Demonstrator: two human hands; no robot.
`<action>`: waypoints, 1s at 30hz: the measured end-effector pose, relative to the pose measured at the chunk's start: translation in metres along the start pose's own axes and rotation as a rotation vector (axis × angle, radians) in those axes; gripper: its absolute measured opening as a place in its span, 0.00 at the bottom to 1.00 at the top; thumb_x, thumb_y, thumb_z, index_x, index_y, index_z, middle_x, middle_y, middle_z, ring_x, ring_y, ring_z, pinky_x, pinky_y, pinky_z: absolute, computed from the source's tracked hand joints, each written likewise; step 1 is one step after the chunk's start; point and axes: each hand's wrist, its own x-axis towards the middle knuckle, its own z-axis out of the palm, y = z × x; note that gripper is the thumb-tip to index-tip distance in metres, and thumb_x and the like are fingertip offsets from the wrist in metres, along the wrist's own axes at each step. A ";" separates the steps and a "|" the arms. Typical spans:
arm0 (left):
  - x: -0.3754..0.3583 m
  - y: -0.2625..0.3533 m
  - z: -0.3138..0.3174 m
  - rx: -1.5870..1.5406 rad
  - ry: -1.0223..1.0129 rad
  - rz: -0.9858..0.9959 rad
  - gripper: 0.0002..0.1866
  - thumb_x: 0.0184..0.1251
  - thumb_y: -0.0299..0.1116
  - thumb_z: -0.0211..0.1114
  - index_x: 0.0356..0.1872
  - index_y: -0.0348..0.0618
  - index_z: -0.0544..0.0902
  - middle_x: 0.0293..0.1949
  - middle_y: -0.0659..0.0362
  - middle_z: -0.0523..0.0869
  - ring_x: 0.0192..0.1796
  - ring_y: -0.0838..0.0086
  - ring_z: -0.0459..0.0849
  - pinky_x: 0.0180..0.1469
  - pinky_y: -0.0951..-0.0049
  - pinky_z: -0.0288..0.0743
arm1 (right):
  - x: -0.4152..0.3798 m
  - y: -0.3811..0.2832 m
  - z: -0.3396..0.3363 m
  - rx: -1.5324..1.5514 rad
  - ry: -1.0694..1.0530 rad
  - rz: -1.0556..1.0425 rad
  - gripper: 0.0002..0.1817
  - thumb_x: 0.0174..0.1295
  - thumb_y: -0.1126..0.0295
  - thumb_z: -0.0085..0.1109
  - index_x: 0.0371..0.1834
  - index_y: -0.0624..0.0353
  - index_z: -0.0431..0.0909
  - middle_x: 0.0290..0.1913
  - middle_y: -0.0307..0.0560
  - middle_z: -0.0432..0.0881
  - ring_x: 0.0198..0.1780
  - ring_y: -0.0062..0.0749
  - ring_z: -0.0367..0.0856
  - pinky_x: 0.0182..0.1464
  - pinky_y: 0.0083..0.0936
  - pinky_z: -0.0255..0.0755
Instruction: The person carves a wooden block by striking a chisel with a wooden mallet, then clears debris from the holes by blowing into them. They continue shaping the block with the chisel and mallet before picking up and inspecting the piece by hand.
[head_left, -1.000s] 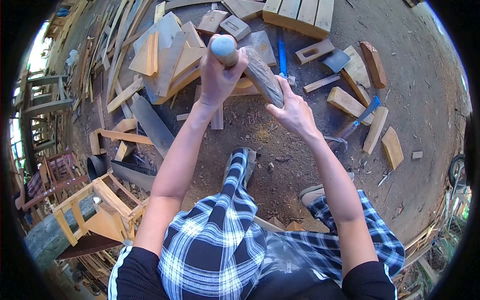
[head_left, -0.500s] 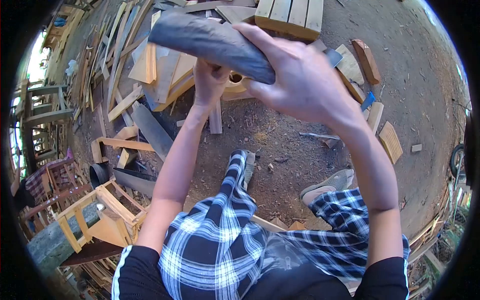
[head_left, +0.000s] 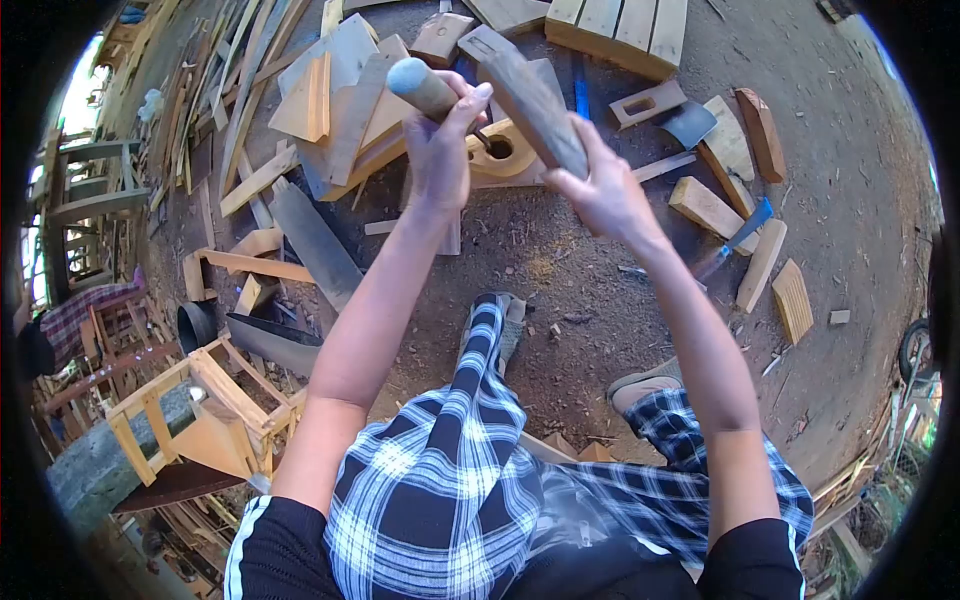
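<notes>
My left hand point(head_left: 440, 165) is wrapped round the thick handle of a chisel point(head_left: 418, 88), whose pale, rounded butt points up toward me. The chisel's dark, thin shank runs down to the edge of a round hole in a yellowish wooden workpiece point(head_left: 525, 158); its tip is hard to make out. In my right hand point(head_left: 612, 195), a long, worn wooden block point(head_left: 535, 105) is gripped at its near end and slants up to the left. It stands just right of the chisel handle, apart from it. The workpiece is partly hidden behind both hands.
A saw with a blue blade point(head_left: 748, 228), a short block with a slot point(head_left: 648, 104) and several offcuts lie on the dirt at right. Long boards point(head_left: 235, 95) are heaped at left. A small wooden frame point(head_left: 225, 400) stands near my left elbow. A slatted wooden piece point(head_left: 620, 35) lies at the back.
The wooden block has come down from high over my left hand and swung to the right, uncovering the chisel handle and the holed workpiece. My left hand still holds the chisel.
</notes>
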 end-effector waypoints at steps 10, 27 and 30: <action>0.002 -0.009 0.019 -0.077 0.301 0.081 0.14 0.69 0.32 0.68 0.26 0.52 0.71 0.20 0.69 0.71 0.25 0.82 0.69 0.39 0.76 0.70 | -0.016 0.012 0.031 -0.126 0.124 -0.013 0.43 0.56 0.58 0.63 0.76 0.41 0.52 0.56 0.62 0.81 0.53 0.62 0.83 0.57 0.50 0.76; 0.013 -0.011 -0.001 -0.138 -0.029 0.142 0.18 0.75 0.40 0.62 0.25 0.50 0.66 0.16 0.69 0.67 0.16 0.86 0.64 0.19 0.81 0.58 | -0.014 0.020 0.026 -0.138 0.101 -0.049 0.43 0.56 0.57 0.62 0.76 0.43 0.52 0.54 0.64 0.82 0.52 0.61 0.84 0.56 0.50 0.77; 0.017 -0.018 -0.001 -0.093 -0.150 0.232 0.18 0.74 0.40 0.64 0.27 0.49 0.67 0.16 0.69 0.67 0.15 0.87 0.64 0.18 0.81 0.58 | -0.012 0.021 0.028 -0.134 0.106 -0.053 0.43 0.55 0.57 0.61 0.76 0.43 0.53 0.53 0.64 0.82 0.51 0.61 0.84 0.56 0.50 0.77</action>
